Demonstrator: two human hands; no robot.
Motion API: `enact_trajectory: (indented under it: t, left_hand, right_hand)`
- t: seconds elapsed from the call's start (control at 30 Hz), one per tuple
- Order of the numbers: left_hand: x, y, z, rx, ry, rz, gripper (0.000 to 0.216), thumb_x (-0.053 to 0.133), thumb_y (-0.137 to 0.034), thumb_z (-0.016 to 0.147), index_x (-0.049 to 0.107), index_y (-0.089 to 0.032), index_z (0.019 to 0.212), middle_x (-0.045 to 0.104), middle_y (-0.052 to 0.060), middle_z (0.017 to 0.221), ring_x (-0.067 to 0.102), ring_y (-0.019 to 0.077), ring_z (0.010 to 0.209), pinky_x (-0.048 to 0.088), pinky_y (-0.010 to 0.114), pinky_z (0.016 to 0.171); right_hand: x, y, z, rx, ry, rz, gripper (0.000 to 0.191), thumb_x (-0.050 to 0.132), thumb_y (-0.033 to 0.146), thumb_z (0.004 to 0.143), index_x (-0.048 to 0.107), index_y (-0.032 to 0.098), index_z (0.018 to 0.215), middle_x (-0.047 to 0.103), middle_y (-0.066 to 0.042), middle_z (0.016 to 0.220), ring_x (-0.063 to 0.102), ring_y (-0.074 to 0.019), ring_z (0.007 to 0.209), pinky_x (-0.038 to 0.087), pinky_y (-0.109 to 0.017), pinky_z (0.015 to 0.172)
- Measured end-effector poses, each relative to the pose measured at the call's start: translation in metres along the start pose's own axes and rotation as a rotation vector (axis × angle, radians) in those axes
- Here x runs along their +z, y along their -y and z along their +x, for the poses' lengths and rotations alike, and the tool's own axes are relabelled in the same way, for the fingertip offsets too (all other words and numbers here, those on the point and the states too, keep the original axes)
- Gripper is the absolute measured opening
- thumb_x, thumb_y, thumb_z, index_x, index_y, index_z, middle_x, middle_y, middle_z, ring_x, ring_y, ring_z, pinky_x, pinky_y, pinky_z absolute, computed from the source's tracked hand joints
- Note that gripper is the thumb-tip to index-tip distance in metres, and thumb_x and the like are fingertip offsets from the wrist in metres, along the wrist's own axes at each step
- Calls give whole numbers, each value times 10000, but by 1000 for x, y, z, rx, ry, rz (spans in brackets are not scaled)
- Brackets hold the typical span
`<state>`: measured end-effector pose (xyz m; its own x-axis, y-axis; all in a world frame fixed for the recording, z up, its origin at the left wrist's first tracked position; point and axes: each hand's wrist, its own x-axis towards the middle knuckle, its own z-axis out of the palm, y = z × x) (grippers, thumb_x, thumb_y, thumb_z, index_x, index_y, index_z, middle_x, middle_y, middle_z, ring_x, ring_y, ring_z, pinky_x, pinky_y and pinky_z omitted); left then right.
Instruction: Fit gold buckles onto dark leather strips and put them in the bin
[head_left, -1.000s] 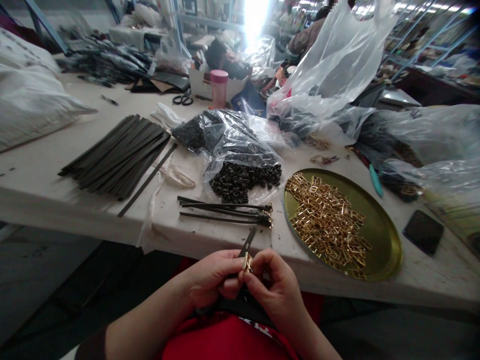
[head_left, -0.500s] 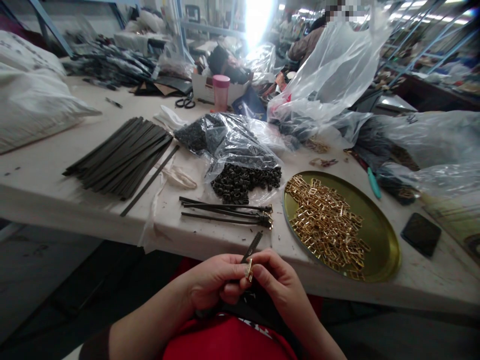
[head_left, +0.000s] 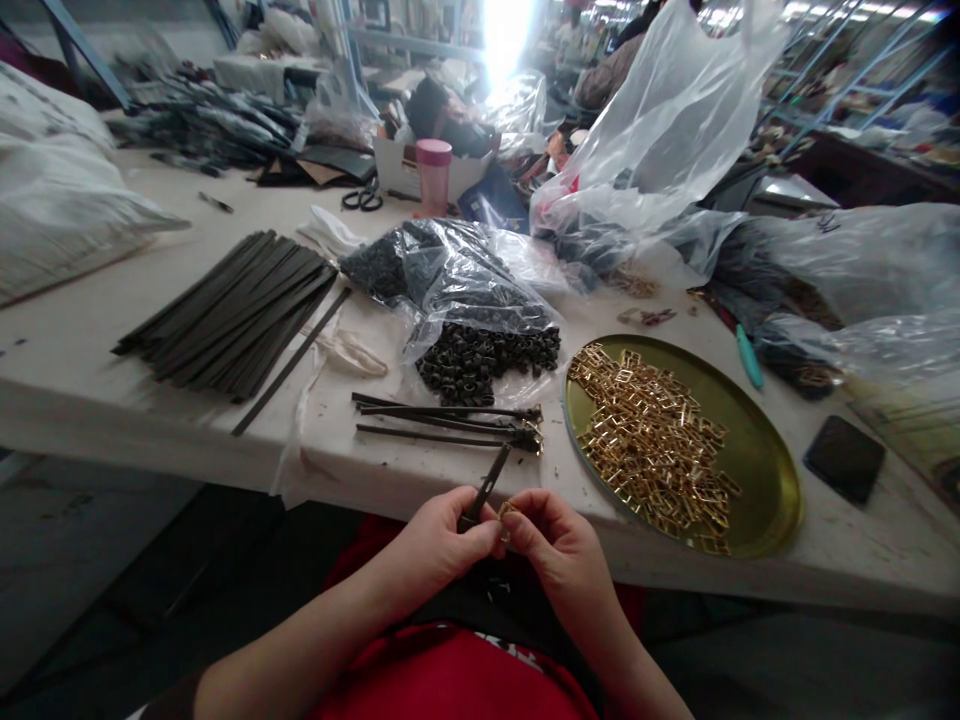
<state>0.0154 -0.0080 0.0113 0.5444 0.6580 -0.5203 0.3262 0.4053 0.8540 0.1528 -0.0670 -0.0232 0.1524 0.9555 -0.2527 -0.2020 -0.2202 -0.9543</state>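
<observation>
My left hand (head_left: 442, 545) pinches a thin dark strap (head_left: 486, 486) whose tip sticks up toward the table edge. My right hand (head_left: 553, 545) pinches a small gold buckle (head_left: 507, 510) right beside the strap. Both hands are held over my lap, just below the table's near edge. On the table ahead lie a few finished straps (head_left: 450, 422) with fittings on their right ends. A round gold tray (head_left: 757, 460) heaped with gold buckles (head_left: 649, 435) stands to the right.
A stack of dark straps (head_left: 232, 312) lies at the left. An open plastic bag of small black loops (head_left: 480, 345) sits in the middle. A black phone (head_left: 846, 458), a teal tool (head_left: 748, 357), scissors (head_left: 363, 198), a pink cup (head_left: 434, 176) and more bags crowd the table.
The strap has slid further up through my left fingers. The gold buckle has shifted from the strap into my right fingertips, slightly to the right.
</observation>
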Motion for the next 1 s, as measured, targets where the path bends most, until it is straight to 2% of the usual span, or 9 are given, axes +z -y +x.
enact_trajectory:
  t: [0.1, 0.3, 0.57, 0.73, 0.87, 1.0]
  left_hand:
    - [1, -2, 1, 8, -37, 24, 163, 541, -309, 732, 539, -146, 739, 529, -39, 614, 378, 62, 481, 264, 181, 451]
    - [1, -6, 0, 1, -38, 39, 97, 513, -238, 721, 523, -148, 688, 519, -44, 590, 372, 65, 473, 273, 183, 462]
    - [3, -5, -4, 39, -84, 80, 102, 519, -231, 718, 518, -149, 658, 508, -44, 595, 418, 86, 536, 325, 191, 525]
    - [3, -4, -5, 108, -103, 126, 110, 519, -244, 722, 516, -152, 662, 530, -37, 611, 463, 110, 599, 361, 204, 586]
    - [3, 1, -4, 134, -107, 229, 126, 501, -262, 744, 501, -159, 672, 555, -21, 633, 499, 128, 621, 370, 217, 590]
    - [4, 2, -3, 161, -131, 359, 154, 489, -278, 762, 472, -167, 656, 565, -8, 637, 504, 143, 623, 347, 224, 557]
  right_hand:
    - [2, -3, -1, -96, -47, -91, 244, 608, 361, 741, 522, 189, 891, 614, -12, 753, 583, -139, 653, 467, -254, 602]
    - [-3, 4, -2, -446, -104, -486, 54, 538, 214, 796, 588, 201, 813, 569, -11, 751, 535, -132, 673, 443, -239, 603]
    - [-2, 10, -5, -542, -47, -676, 95, 516, 172, 811, 546, 195, 725, 546, -2, 690, 525, -127, 648, 431, -232, 587]
    - [-1, 5, -6, -674, -87, -838, 98, 488, 167, 826, 551, 192, 755, 571, -26, 708, 536, -144, 656, 437, -260, 599]
    - [-3, 4, -4, -651, -84, -861, 127, 472, 174, 834, 549, 189, 735, 566, -29, 695, 526, -147, 646, 420, -262, 589]
    - [-3, 4, -2, -449, -81, -720, 147, 491, 235, 833, 538, 188, 702, 548, -5, 657, 518, -131, 613, 414, -238, 556]
